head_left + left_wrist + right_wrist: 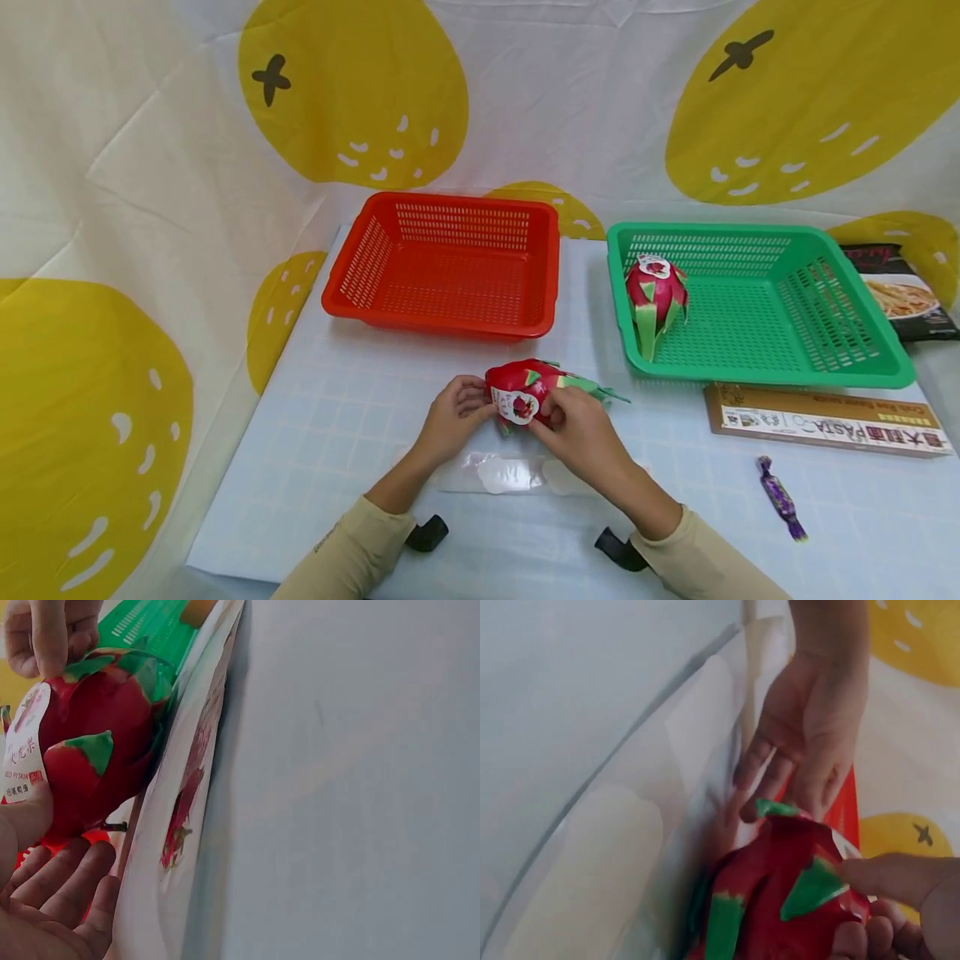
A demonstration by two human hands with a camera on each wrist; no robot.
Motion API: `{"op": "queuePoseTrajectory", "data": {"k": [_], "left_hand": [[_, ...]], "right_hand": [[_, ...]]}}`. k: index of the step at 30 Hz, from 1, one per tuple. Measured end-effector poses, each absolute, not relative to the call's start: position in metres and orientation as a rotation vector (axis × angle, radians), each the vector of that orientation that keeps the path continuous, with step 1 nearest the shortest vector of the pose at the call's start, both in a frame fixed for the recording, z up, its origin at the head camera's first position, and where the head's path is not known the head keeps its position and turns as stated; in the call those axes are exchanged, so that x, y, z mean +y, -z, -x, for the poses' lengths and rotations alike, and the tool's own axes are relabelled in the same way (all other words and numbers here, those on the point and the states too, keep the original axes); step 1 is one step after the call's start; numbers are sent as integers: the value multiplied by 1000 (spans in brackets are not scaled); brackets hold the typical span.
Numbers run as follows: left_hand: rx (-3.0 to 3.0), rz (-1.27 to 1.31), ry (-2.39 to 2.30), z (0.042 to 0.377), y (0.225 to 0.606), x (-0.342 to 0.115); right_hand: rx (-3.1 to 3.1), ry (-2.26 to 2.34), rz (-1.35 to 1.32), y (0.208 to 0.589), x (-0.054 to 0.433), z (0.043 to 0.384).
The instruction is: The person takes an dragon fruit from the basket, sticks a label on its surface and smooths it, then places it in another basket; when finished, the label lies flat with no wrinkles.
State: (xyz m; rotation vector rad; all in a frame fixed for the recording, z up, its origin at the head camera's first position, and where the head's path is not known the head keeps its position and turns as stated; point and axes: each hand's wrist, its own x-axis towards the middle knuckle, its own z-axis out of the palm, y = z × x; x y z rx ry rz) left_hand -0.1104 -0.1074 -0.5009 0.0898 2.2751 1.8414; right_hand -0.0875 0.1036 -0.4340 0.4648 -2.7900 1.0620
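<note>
A red dragon fruit with green scales lies on its side before me, a white printed label on its near face. At its left end, my left hand presses the label's edge with the thumb; in the left wrist view its fingers extend loosely under the fruit. My right hand holds the fruit from the other side. Its thumb bears on the label's edge, and its other fingers are curled against the red skin. A clear sheet with white label shapes lies just below the fruit.
Behind the fruit stand a red basket and, to the right, a green basket with another labelled dragon fruit inside. A pasta box, a purple wrapped candy and a black food packet lie at the right.
</note>
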Motion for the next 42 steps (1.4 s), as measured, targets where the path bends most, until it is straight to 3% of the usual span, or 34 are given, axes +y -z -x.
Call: {"op": "queuePoseTrajectory", "data": {"k": [5, 16, 25, 34, 38, 42], "left_hand": [[2315, -114, -1850, 114, 501, -109], [2148, 8, -2028, 113, 472, -95], [2155, 23, -2078, 114, 463, -82], [1889, -163, -2128, 134, 445, -33], [1746, -100, -2060, 149, 441, 10], [1674, 31, -1962, 165, 443, 49]], "right_hand": [[-2704, -858, -585, 426, 125, 92], [-3170, -627, -784, 431, 141, 134], [-3110, -602, -736, 433, 155, 119], [-3049, -1274, -474, 349, 225, 86], [-3026, -1299, -119, 314, 261, 107], [-2970, -1486, 313, 298, 298, 153]]}}
